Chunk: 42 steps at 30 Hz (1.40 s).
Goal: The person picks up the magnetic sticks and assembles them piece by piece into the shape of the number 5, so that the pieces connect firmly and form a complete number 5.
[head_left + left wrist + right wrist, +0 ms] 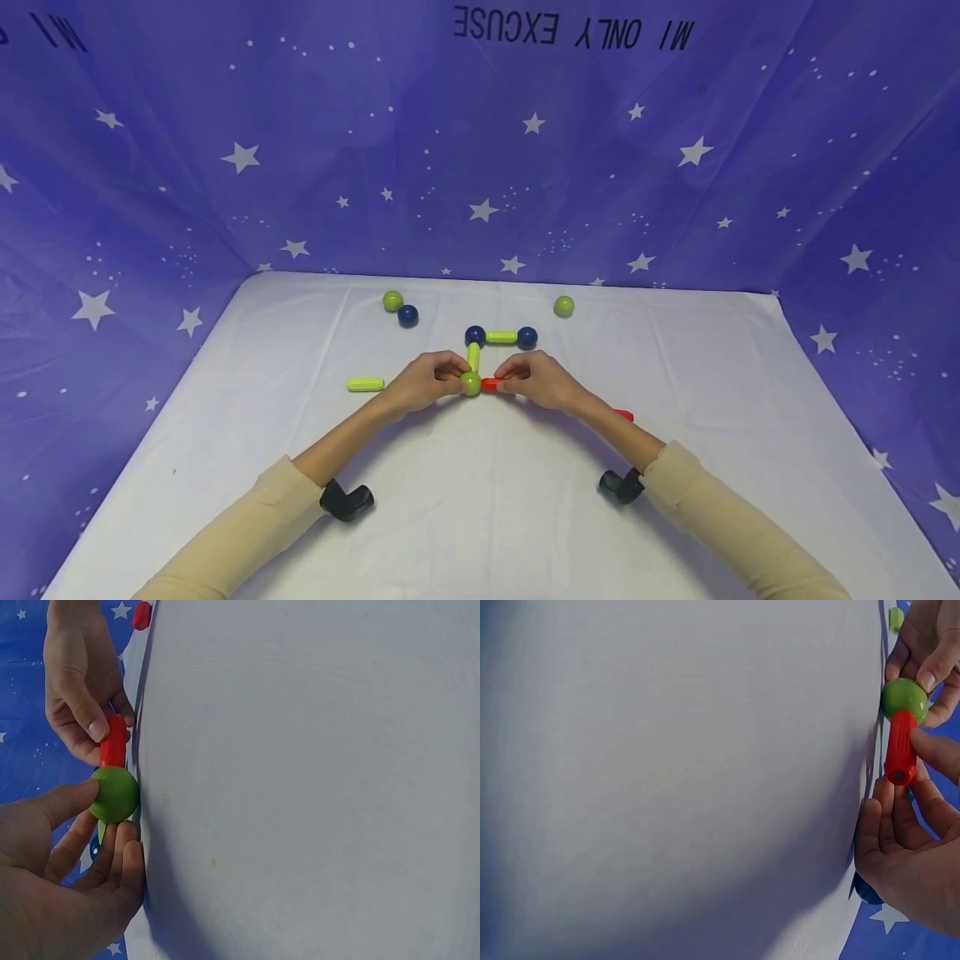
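My left hand [422, 383] pinches a green ball [470, 384] between thumb and fingers at the middle of the table. A red rod [901, 750] meets the ball's right side, and my right hand [542, 381] grips it with the thumb on top. From the same ball a yellow-green rod [473, 357] runs back to a dark blue ball [475, 336]. A second yellow-green rod [502, 337] links that one to another dark blue ball [527, 337] on the right. In the left wrist view the green ball [115, 795] and red rod [113, 741] line up end to end.
A loose yellow-green rod [365, 384] lies left of my left hand. Farther back are a green ball [393, 301] beside a dark blue ball [408, 316], and another green ball [564, 306]. A second red rod [624, 415] shows partly behind my right forearm. Starry purple cloth surrounds the white table [480, 517].
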Tool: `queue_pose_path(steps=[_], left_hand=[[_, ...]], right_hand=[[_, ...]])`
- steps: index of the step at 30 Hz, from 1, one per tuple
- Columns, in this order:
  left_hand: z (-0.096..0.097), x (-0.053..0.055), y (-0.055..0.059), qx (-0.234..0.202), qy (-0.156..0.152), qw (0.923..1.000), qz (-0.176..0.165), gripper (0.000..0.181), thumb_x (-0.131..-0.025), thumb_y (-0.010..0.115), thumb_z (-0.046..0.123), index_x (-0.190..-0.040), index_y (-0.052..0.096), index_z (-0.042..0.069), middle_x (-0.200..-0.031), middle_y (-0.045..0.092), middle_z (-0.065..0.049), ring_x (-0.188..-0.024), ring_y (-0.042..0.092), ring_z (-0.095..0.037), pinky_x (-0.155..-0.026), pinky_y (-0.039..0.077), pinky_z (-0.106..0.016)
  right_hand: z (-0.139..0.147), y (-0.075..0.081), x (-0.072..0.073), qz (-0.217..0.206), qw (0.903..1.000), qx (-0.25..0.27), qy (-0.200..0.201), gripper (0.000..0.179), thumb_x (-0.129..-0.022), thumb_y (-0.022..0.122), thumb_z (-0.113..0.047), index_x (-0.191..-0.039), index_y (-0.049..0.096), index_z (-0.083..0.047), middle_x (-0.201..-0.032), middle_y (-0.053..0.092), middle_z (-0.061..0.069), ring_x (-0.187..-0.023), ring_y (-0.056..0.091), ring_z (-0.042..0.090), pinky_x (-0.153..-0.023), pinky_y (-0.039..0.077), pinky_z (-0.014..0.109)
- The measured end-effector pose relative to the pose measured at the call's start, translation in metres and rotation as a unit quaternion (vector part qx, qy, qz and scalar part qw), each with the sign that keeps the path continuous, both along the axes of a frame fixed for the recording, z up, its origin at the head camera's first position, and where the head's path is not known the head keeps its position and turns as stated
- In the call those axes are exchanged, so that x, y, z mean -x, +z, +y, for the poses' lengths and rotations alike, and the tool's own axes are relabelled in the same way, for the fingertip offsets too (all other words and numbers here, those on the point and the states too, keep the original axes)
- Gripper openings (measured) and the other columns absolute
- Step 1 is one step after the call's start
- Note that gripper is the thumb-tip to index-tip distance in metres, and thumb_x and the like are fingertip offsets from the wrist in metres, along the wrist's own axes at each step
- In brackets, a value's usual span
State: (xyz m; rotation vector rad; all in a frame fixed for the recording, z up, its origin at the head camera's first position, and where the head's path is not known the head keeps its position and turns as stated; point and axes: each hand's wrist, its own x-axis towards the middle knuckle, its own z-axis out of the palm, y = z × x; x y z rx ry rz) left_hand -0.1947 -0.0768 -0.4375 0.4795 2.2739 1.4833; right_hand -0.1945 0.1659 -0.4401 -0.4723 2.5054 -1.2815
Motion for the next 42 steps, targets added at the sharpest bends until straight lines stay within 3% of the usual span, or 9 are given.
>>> queue_pose_path(steps=[5,9,15,19,25,33,42], left_hand=[[0.0,0.0,-0.002,-0.002,0.004,1.0,-0.003,0.024,-0.09,0.071,0.007,-0.113,0.067,0.001,-0.101,0.068,-0.005,-0.093,0.063,-0.018,-0.083,0.051,-0.031],[-0.001,0.0,-0.003,-0.003,0.005,1.0,-0.002,0.024,-0.09,0.071,0.006,-0.113,0.067,0.002,-0.101,0.068,-0.005,-0.093,0.062,-0.018,-0.083,0.05,-0.031],[-0.003,-0.001,-0.003,-0.003,0.003,1.0,0.0,0.024,-0.09,0.071,0.007,-0.113,0.067,0.001,-0.101,0.067,-0.005,-0.093,0.062,-0.018,-0.083,0.05,-0.03],[-0.004,-0.001,-0.003,-0.002,0.004,1.0,-0.001,0.024,-0.09,0.071,0.007,-0.113,0.067,0.002,-0.1,0.067,-0.005,-0.093,0.062,-0.018,-0.082,0.05,-0.03],[-0.004,-0.001,-0.003,0.001,0.005,1.0,-0.005,0.024,-0.09,0.071,0.006,-0.114,0.067,0.002,-0.1,0.067,-0.004,-0.093,0.061,-0.018,-0.083,0.05,-0.03],[-0.003,-0.001,-0.001,0.001,0.001,1.0,0.003,0.024,-0.09,0.071,0.008,-0.114,0.067,0.003,-0.1,0.067,-0.004,-0.093,0.061,-0.018,-0.083,0.049,-0.031],[-0.002,0.0,-0.001,0.008,0.002,1.0,0.005,0.025,-0.091,0.071,0.009,-0.115,0.067,0.004,-0.102,0.067,-0.004,-0.095,0.06,-0.019,-0.084,0.048,-0.032]], right_hand=[[0.003,0.003,0.003,-0.008,0.9999,0.0,0.009,0.017,-0.09,0.074,-0.011,-0.106,0.073,-0.004,-0.093,0.071,0.0,-0.084,0.062,0.015,-0.077,0.05,0.03],[0.012,0.01,0.008,-0.013,0.9999,0.001,-0.01,0.022,-0.092,0.071,-0.013,-0.111,0.071,-0.002,-0.094,0.069,0.002,-0.087,0.062,0.019,-0.077,0.05,0.031],[0.036,0.017,0.029,0.01,0.995,0.017,-0.097,0.021,-0.094,0.07,-0.013,-0.111,0.07,-0.002,-0.099,0.07,0.008,-0.093,0.064,0.025,-0.077,0.051,0.033],[0.054,0.016,0.048,0.045,0.9842,0.013,-0.171,0.02,-0.093,0.071,-0.011,-0.11,0.069,0.0,-0.102,0.07,0.012,-0.096,0.063,0.026,-0.083,0.048,0.034],[0.072,0.014,0.069,0.036,0.9683,0.013,-0.247,0.027,-0.093,0.07,-0.012,-0.116,0.065,0.001,-0.114,0.064,0.017,-0.104,0.058,0.03,-0.083,0.046,0.035],[0.081,0.007,0.086,0.007,0.9658,0.002,-0.259,0.041,-0.093,0.069,-0.016,-0.131,0.059,-0.002,-0.136,0.055,0.019,-0.12,0.054,0.035,-0.094,0.047,0.046],[0.082,0.0,0.093,0.019,0.967,-0.026,-0.253,0.045,-0.093,0.07,-0.016,-0.133,0.057,-0.001,-0.135,0.057,0.02,-0.127,0.048,0.038,-0.105,0.037,0.048]])
